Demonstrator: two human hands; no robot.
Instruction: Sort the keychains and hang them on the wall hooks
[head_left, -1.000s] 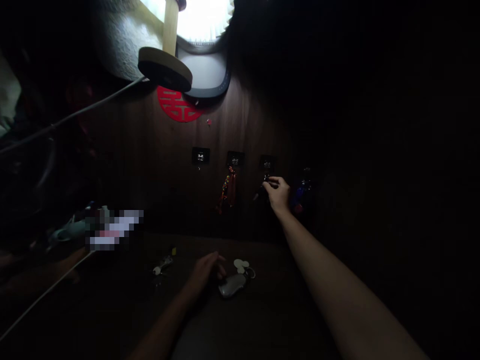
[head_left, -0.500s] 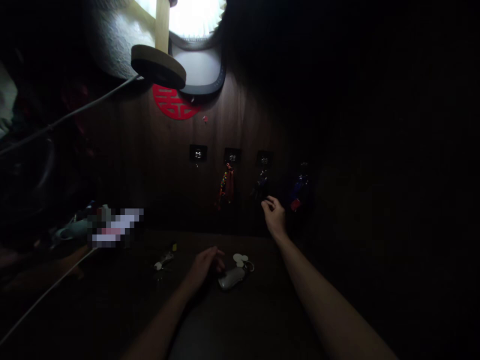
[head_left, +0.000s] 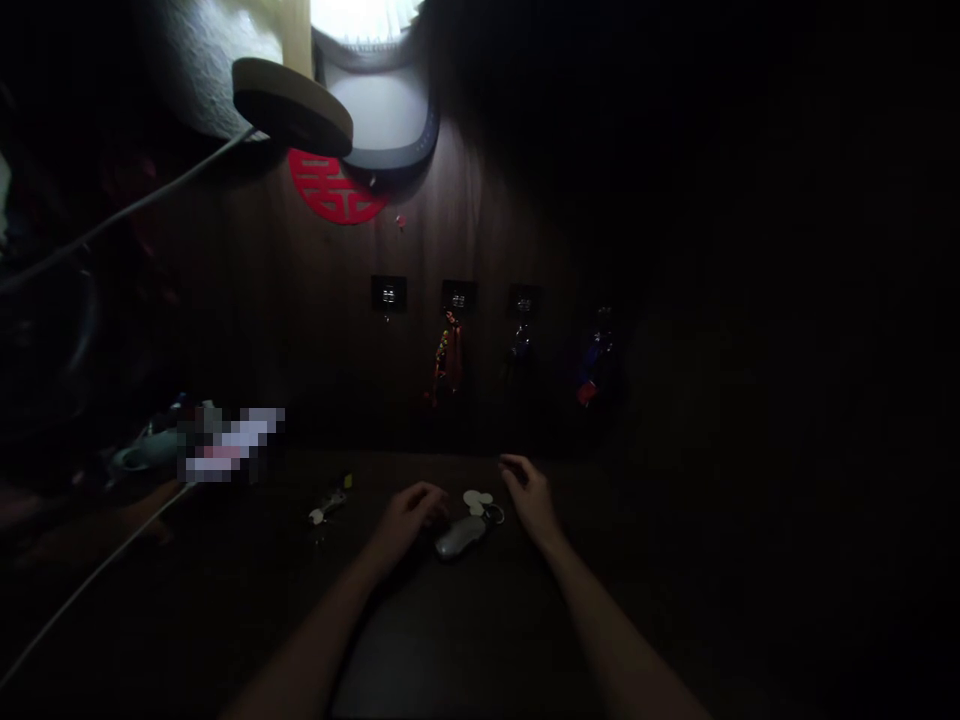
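My left hand [head_left: 412, 510] rests low over the dark table, fingers loosely bent and partly spread, holding nothing that I can see. Just right of its fingertips lies a grey key fob [head_left: 460, 538]. A metal ring [head_left: 495, 514] and some pale round tags [head_left: 478, 499] lie at the fob's far end. My right hand [head_left: 529, 492] is to the right of the tags, its fingers reaching forward with a gap at the thumb and nothing visible in them. Left of my left hand sits a bunch of keys [head_left: 327, 508] with a yellow piece. Dim light hides finer detail.
Hooks on the dark wooden panel carry a beaded cord [head_left: 447, 355], a small key bunch [head_left: 520, 345] and a blue-and-red item [head_left: 592, 375]. Above stand a lamp base [head_left: 292, 105] and a red paper cutout [head_left: 337, 190]. At left, another person's hand [head_left: 150, 515] is near a blurred-out phone-like shape and white cable.
My right hand has come down from below the hooks to the table beside the tags. My left hand stays by the fob. The view has shifted slightly.
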